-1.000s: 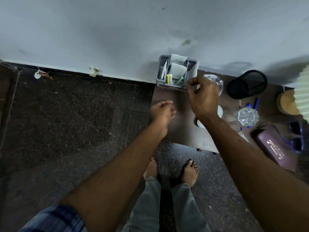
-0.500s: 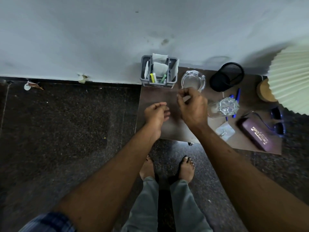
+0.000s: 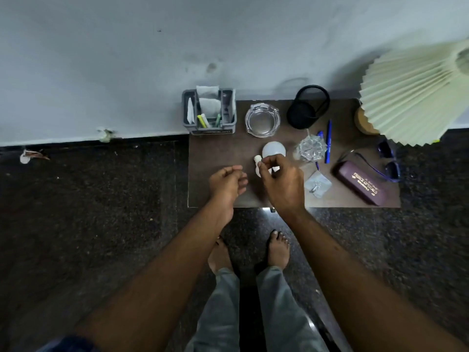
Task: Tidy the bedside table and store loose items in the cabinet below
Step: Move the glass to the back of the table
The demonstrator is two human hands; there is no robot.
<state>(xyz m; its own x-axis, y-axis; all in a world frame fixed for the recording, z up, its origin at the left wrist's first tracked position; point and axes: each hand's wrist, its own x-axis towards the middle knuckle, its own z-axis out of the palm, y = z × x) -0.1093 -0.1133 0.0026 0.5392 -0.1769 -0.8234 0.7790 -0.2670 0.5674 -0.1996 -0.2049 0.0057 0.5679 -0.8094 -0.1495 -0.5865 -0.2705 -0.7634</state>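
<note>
The dark brown bedside table (image 3: 215, 158) stands against the wall. My right hand (image 3: 281, 181) hovers over its front middle, thumb and fingers pinched on a small white item (image 3: 258, 158) beside a white round bulb (image 3: 274, 149). My hand hides the rest of that item. My left hand (image 3: 227, 184) is just to the left, fingers loosely curled, with nothing visible in it. A glass ashtray (image 3: 262, 120) sits at the back next to a grey caddy (image 3: 209, 111) holding papers and markers. The cabinet below is out of sight.
A black mesh cup (image 3: 308, 106), blue pens (image 3: 328, 141), a faceted glass piece (image 3: 312, 148), a silver packet (image 3: 317, 184), a purple glasses case (image 3: 360, 182) and sunglasses (image 3: 388, 158) lie to the right. A pleated lampshade (image 3: 416, 97) overhangs the right end. My bare feet (image 3: 278, 247) stand on dark floor.
My right hand left the glass ashtray near the caddy, drew back toward me and closed on the small white item. The left hand barely moved.
</note>
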